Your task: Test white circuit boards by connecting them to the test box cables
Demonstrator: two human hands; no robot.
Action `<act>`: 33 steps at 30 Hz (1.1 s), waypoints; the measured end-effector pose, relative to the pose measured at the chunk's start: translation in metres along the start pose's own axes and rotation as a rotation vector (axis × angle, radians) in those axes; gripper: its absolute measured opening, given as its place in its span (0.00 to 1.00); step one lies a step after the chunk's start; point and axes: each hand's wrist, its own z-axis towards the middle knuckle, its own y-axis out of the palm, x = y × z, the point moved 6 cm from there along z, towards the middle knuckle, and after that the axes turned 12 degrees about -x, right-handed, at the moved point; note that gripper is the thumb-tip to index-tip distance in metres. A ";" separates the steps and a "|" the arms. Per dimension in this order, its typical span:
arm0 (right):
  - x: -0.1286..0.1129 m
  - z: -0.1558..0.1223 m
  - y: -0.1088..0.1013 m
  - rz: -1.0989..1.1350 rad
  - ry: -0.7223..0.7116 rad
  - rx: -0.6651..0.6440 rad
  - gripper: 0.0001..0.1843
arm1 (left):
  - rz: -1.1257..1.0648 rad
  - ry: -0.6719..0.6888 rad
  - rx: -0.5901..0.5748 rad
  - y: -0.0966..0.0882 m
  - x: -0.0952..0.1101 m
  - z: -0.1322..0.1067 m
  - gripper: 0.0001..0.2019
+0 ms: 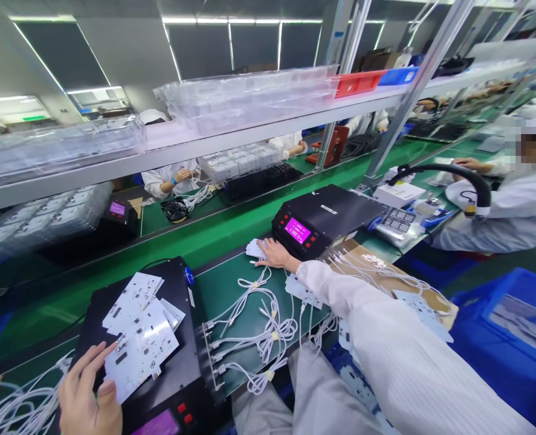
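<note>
My left hand (90, 389) has its fingers apart at the left edge of several white circuit boards (147, 338). One fingertip touches or nearly touches them. These boards lie loosely overlapped on a black tester box (188, 356) with red buttons and a purple screen. Further off, my right hand (274, 252) stretches its fingers over a small white circuit board (254, 248) on the green mat, beside a second black tester box (326, 214) with a lit screen. Bundled white cables (272, 326) run from the near tester's side ports. Another white board (303, 291) lies under my right forearm.
A metal shelf (258, 136) with clear plastic trays crosses above the bench. At right are a blue bin (512, 344), cardboard (385, 266) with white cables, and a co-worker's white sleeve (516, 199). More white cables (27, 393) lie at lower left. Other people sit across the line.
</note>
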 end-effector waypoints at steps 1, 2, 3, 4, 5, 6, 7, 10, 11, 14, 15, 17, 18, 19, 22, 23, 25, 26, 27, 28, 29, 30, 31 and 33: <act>-0.001 -0.004 -0.004 0.005 0.007 0.011 0.53 | 0.001 0.012 0.013 -0.001 0.003 0.000 0.33; -0.002 -0.008 -0.008 0.010 0.014 0.024 0.52 | -0.002 0.021 0.033 -0.002 0.006 0.000 0.33; -0.005 -0.012 -0.014 0.014 0.021 0.036 0.51 | -0.007 0.025 0.056 -0.003 0.010 0.000 0.33; -0.009 -0.016 -0.023 0.021 0.026 0.053 0.50 | -0.016 0.026 0.082 -0.005 0.015 0.000 0.34; -0.016 -0.018 -0.035 0.037 0.020 0.082 0.49 | -0.024 0.020 0.106 -0.006 0.020 0.000 0.35; -0.027 -0.021 -0.051 0.059 -0.012 0.127 0.49 | -0.030 0.010 0.124 -0.007 0.024 0.000 0.36; -0.043 -0.022 -0.070 0.086 -0.072 0.185 0.48 | -0.034 -0.002 0.138 -0.008 0.027 0.001 0.36; -0.123 -0.029 -0.138 0.128 -0.484 0.393 0.47 | -0.036 -0.049 0.162 -0.010 0.031 0.000 0.38; -0.156 -0.030 -0.159 0.110 -0.636 0.433 0.47 | -0.038 -0.067 0.165 -0.010 0.030 -0.001 0.39; -0.246 -0.022 -0.203 0.044 -0.937 0.485 0.42 | -0.063 -0.121 0.161 -0.011 0.027 -0.002 0.39; -0.270 -0.016 -0.211 0.028 -0.980 0.480 0.42 | -0.075 -0.133 0.153 -0.011 0.027 -0.001 0.40; -0.309 -0.002 -0.216 0.005 -1.055 0.439 0.42 | -0.089 -0.135 0.131 -0.012 0.029 0.001 0.42; -0.324 0.004 -0.214 -0.002 -1.091 0.412 0.43 | -0.092 -0.131 0.115 -0.012 0.030 0.002 0.43; -0.335 0.008 -0.211 -0.001 -1.125 0.381 0.43 | -0.095 -0.126 0.096 -0.012 0.032 0.004 0.43; -0.352 0.015 -0.201 0.053 -1.172 0.296 0.44 | -0.126 -0.139 0.024 -0.010 0.033 0.006 0.43; -0.354 0.016 -0.199 0.077 -1.170 0.277 0.44 | -0.142 -0.150 -0.007 -0.009 0.032 0.007 0.43; -0.355 0.018 -0.199 0.103 -1.163 0.253 0.44 | -0.156 -0.182 -0.062 -0.005 0.032 0.008 0.42; -0.354 0.018 -0.200 0.101 -1.164 0.246 0.44 | -0.149 -0.202 -0.086 -0.003 0.031 0.009 0.41; -0.353 0.017 -0.201 0.093 -1.168 0.241 0.44 | -0.133 -0.225 -0.105 -0.001 0.032 0.009 0.39; -0.353 0.017 -0.202 0.084 -1.171 0.236 0.44 | -0.111 -0.249 -0.114 0.000 0.032 0.010 0.38; -0.352 0.017 -0.203 0.078 -1.170 0.233 0.44 | -0.083 -0.271 -0.114 0.001 0.032 0.011 0.37; -0.351 0.017 -0.203 0.079 -1.168 0.232 0.44 | -0.056 -0.285 -0.108 0.001 0.033 0.011 0.37; -0.351 0.017 -0.204 0.088 -1.165 0.231 0.43 | -0.033 -0.292 -0.096 0.001 0.034 0.012 0.37; -0.350 0.020 -0.205 0.138 -1.146 0.214 0.42 | 0.002 -0.296 -0.067 0.001 0.036 0.014 0.37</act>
